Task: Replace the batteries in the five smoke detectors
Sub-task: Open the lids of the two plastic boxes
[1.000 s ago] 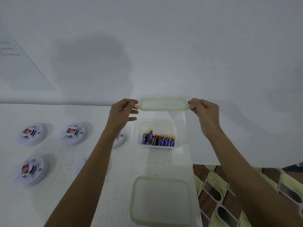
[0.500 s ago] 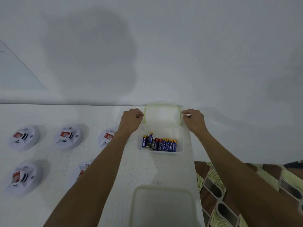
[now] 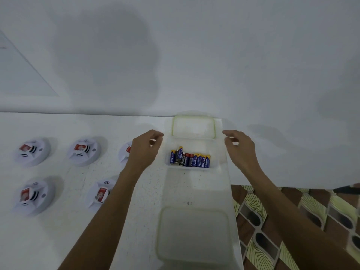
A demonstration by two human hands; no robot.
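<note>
Batteries (image 3: pixel 190 159) — one row inside the open tub (image 3: pixel 194 144), long axes pointing away from the person. Left hand (image 3: pixel 145 151) just left of the tub, right hand (image 3: pixel 240 148) just right — both loosely curled, holding nothing. Left hand looks marginally nearer.

At 9 o'clock of the clear plastic battery tub (image 3: pixel 194 143), a round white smoke detector (image 3: pixel 124 152) is half hidden behind the left hand (image 3: pixel 145 151). At 7 o'clock of that hand, a second white detector (image 3: pixel 98 193) is overlapped along its right edge by the left forearm (image 3: pixel 109 211). Fine print on the blue and black batteries (image 3: pixel 191 158): too small to be read. At the 3 o'clock frame edge a dark object (image 3: pixel 348 189) is cut off; not identifiable.
</note>
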